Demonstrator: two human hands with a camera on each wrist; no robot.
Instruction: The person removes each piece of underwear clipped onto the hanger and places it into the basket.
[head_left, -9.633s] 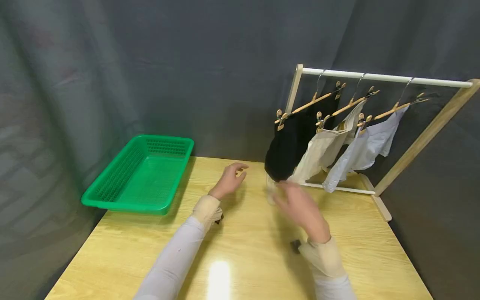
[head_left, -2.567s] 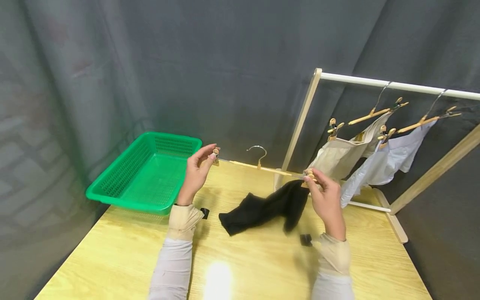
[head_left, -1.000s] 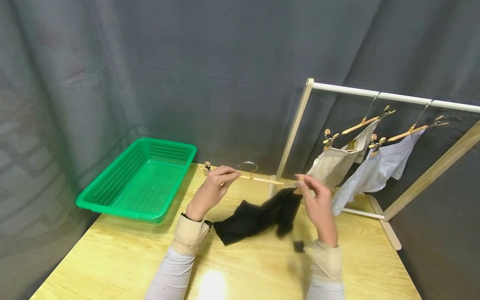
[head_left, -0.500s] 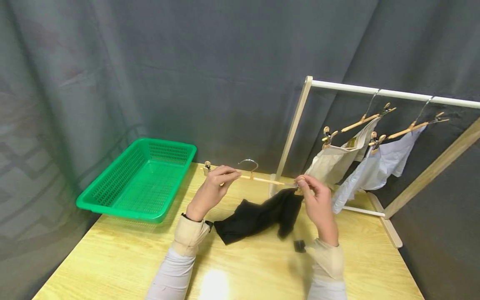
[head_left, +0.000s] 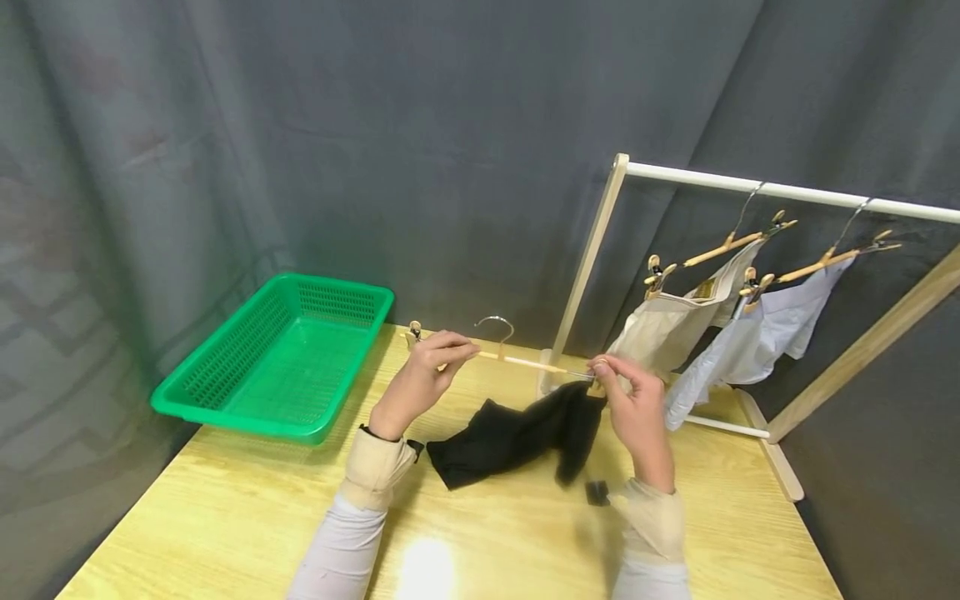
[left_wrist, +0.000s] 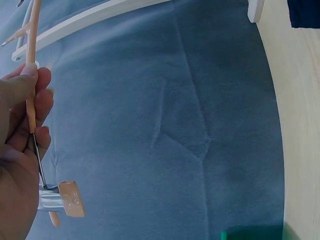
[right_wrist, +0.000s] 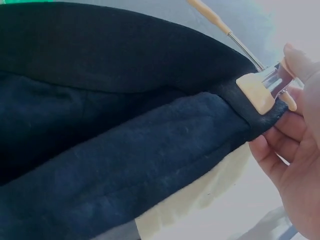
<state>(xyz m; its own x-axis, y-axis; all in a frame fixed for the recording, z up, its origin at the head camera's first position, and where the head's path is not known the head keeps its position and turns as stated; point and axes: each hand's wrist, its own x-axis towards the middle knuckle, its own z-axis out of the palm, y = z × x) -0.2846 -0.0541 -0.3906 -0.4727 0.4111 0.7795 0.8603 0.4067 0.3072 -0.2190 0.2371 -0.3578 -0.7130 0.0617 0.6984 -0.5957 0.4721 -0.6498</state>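
Note:
My left hand (head_left: pixel 420 379) grips the wooden bar of a clip hanger (head_left: pixel 525 362) between thumb and fingers, left of its metal hook. The hanger's left clip (left_wrist: pixel 62 200) has no cloth in it. My right hand (head_left: pixel 637 408) pinches the clip (right_wrist: pixel 262 90) at the right end. In the right wrist view, that clip's pad lies on the edge of a black garment (head_left: pixel 517 437). The garment droops from there, its left part lying across the table.
A green plastic basket (head_left: pixel 330 429) stands at the back left of the wooden table (head_left: pixel 247 517). At right, a clothes rack (head_left: pixel 592 258) holds beige shorts (head_left: pixel 652 329) and a pale blue garment (head_left: pixel 780 321) on clip hangers.
The hanger with the black garment has left the rack. My left hand has shifted from the left clip to the bar, and that side hangs free. Hardly anything moves in the last second.

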